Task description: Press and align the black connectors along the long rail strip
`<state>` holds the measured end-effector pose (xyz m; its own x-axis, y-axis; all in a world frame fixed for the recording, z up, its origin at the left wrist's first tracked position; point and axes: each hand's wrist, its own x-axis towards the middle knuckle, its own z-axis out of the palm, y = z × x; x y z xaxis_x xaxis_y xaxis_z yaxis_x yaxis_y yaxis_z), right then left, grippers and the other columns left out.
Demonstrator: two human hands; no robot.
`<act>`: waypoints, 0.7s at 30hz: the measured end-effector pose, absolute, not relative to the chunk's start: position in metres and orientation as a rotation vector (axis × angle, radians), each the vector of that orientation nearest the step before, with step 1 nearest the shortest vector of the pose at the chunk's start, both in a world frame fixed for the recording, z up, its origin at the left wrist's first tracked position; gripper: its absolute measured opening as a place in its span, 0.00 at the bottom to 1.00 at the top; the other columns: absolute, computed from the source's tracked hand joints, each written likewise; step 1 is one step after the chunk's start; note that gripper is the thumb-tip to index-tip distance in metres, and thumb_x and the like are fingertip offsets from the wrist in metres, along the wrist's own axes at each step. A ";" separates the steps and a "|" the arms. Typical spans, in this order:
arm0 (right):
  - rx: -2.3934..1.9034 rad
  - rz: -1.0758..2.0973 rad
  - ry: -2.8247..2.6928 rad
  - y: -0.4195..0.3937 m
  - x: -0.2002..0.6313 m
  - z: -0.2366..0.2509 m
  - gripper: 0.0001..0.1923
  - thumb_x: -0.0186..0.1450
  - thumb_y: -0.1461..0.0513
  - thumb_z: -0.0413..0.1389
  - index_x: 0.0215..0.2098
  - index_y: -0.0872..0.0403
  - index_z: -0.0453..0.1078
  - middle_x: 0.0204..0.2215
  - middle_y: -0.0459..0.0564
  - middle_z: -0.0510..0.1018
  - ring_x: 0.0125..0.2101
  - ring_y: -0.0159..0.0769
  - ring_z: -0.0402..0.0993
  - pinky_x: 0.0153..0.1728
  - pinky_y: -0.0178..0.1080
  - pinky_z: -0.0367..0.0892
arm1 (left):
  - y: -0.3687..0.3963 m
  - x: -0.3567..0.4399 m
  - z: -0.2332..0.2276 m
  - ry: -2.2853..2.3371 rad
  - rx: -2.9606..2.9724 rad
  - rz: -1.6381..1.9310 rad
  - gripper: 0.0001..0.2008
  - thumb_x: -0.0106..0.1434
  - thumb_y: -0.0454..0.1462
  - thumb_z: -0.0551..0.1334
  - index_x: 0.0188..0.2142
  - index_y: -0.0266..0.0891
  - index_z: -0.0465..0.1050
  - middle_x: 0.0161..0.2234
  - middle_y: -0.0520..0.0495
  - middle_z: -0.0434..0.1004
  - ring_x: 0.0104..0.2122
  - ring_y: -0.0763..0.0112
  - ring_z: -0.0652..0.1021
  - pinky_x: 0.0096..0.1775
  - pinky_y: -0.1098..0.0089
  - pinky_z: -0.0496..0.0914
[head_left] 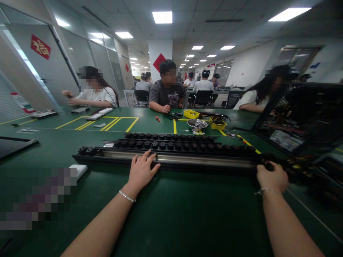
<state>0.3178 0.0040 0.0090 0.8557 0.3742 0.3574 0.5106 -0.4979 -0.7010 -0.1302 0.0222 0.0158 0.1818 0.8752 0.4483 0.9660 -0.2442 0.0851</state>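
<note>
A long black frame (187, 166) lies across the green table in front of me, with a shiny metal rod or strip along its length. Just behind it run rows of small round black rollers (163, 145) on dark rails. My left hand (141, 168) rests on the frame left of its middle, fingers spread over the near edge and the metal strip. At the right end, my right hand (272, 176) has its fingers curled around the frame's end. Part of that grip is hidden by the hand itself.
On the far side are a metal bowl (197, 124), a yellow bin (191, 114) and a screwdriver (159, 120). A large open black machine (284, 139) stands at the right. Several people sit around the table. A blurred-out object (40, 200) lies at left.
</note>
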 end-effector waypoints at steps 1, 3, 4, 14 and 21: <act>-2.149 -0.198 -0.630 0.004 0.319 0.008 0.25 0.50 0.57 0.53 0.45 0.53 0.73 0.38 0.56 0.74 0.42 0.50 0.69 0.46 0.49 0.64 | 0.022 -0.130 0.016 -1.781 -2.237 -0.609 0.23 0.63 0.50 0.51 0.54 0.48 0.65 0.59 0.45 0.62 0.53 0.57 0.69 0.56 0.52 0.55; -2.150 -0.194 -0.613 0.005 0.322 0.007 0.24 0.50 0.56 0.53 0.45 0.52 0.73 0.37 0.55 0.74 0.40 0.49 0.70 0.45 0.49 0.65 | 0.022 -0.130 0.016 -1.785 -2.237 -0.603 0.23 0.63 0.50 0.51 0.55 0.48 0.65 0.60 0.46 0.62 0.53 0.57 0.69 0.56 0.53 0.54; -2.151 -0.188 -0.608 0.005 0.323 0.007 0.24 0.50 0.56 0.53 0.44 0.51 0.73 0.37 0.55 0.75 0.40 0.49 0.70 0.44 0.49 0.65 | 0.022 -0.130 0.015 -1.787 -2.236 -0.601 0.23 0.63 0.50 0.51 0.55 0.48 0.65 0.60 0.46 0.62 0.53 0.57 0.68 0.56 0.53 0.54; -2.163 -0.132 -0.516 0.003 0.324 0.012 0.26 0.50 0.57 0.54 0.47 0.51 0.72 0.40 0.55 0.77 0.41 0.50 0.72 0.45 0.48 0.65 | 0.024 -0.131 0.014 -1.774 -2.233 -0.574 0.23 0.63 0.50 0.50 0.54 0.47 0.65 0.59 0.45 0.62 0.53 0.56 0.69 0.56 0.52 0.55; -2.156 -0.152 -0.515 0.006 0.330 0.015 0.26 0.50 0.57 0.54 0.48 0.53 0.72 0.42 0.56 0.77 0.44 0.51 0.72 0.47 0.47 0.65 | 0.025 -0.129 0.014 -1.748 -2.223 -0.553 0.24 0.63 0.51 0.49 0.54 0.46 0.64 0.60 0.45 0.61 0.53 0.57 0.69 0.55 0.53 0.55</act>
